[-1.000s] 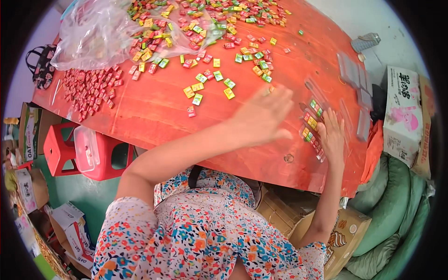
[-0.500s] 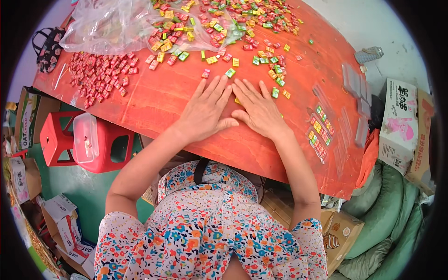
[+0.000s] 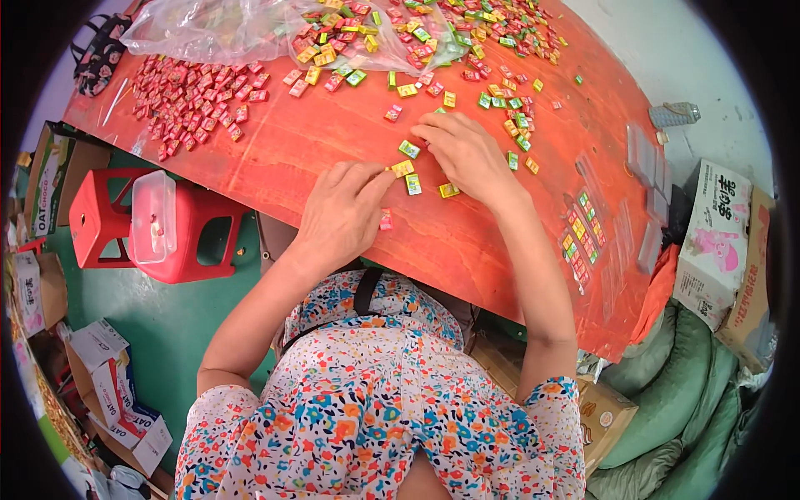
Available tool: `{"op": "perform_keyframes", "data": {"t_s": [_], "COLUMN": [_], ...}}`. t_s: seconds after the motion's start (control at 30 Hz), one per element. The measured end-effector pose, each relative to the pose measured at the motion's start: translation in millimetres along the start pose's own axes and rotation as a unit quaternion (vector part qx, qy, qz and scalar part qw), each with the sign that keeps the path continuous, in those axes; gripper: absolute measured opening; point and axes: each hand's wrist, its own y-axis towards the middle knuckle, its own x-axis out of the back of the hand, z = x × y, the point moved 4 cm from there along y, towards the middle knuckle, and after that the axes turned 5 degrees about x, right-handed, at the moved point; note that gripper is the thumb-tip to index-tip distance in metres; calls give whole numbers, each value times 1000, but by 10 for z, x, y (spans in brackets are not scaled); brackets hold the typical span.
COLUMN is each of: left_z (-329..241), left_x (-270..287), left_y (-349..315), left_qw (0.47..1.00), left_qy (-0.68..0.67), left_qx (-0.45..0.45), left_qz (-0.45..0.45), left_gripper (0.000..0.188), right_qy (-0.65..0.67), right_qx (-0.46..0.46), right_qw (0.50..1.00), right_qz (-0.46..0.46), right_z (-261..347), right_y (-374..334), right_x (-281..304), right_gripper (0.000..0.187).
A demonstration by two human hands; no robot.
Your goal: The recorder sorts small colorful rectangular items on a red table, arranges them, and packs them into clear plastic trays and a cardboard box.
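My left hand (image 3: 346, 210) is over the near middle of the red table, its fingers bent and drawn together, the tips pinching the left end of a small yellow box (image 3: 403, 168). Just right of it a green-and-white box (image 3: 413, 184) lies flat. Farther out, my right hand (image 3: 468, 157) has its fingers pressed together and curled down to the tabletop; what they hold, if anything, is mostly hidden. Beside its fingertips are a green box (image 3: 409, 149) and a red box (image 3: 393, 112). Another yellow box (image 3: 449, 190) lies below the right palm, and a red one (image 3: 385, 219) by the left wrist.
A heap of red boxes (image 3: 196, 100) lies at the left. Mixed boxes (image 3: 500, 33) spread across the far side, some on clear plastic film (image 3: 217, 33). At the right are filled clear strips (image 3: 583, 233) and clear plastic cases (image 3: 650, 171). Red stools (image 3: 196, 237) stand left of the table.
My hands, flat and side by side before, have moved apart and curled. The left has drawn back nearer and pinches a yellow box; several boxes now show between the hands. The view has shifted slightly.
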Motion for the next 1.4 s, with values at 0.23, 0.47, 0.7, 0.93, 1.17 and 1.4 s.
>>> {"op": "perform_keyframes", "data": {"t_s": [0.23, 0.47, 0.7, 0.93, 1.17, 1.4], "left_z": [118, 170, 257, 172, 211, 241], "left_x": [-32, -113, -124, -154, -93, 6], "left_y": [25, 171, 300, 163, 43, -4], "left_qw": [999, 999, 998, 997, 999, 997], "left_qy": [13, -4, -36, -61, -36, -53], "left_qx": [44, 49, 33, -30, 34, 50], "left_qz": [-17, 12, 27, 20, -17, 3], "left_gripper": [34, 27, 28, 30, 36, 44], "right_qy": [26, 34, 47, 73, 62, 35], "right_qx": [-13, -51, -31, 36, -9, 49], "right_qw": [1000, 998, 998, 996, 997, 997], "right_qz": [6, 9, -8, -30, -39, -38], "right_z": [-27, 171, 253, 216, 294, 631], "right_y": [-101, -252, -235, -131, -74, -71], "right_x": [-10, 75, -3, -152, 25, -177], "right_gripper": [30, 25, 26, 27, 26, 30]}}
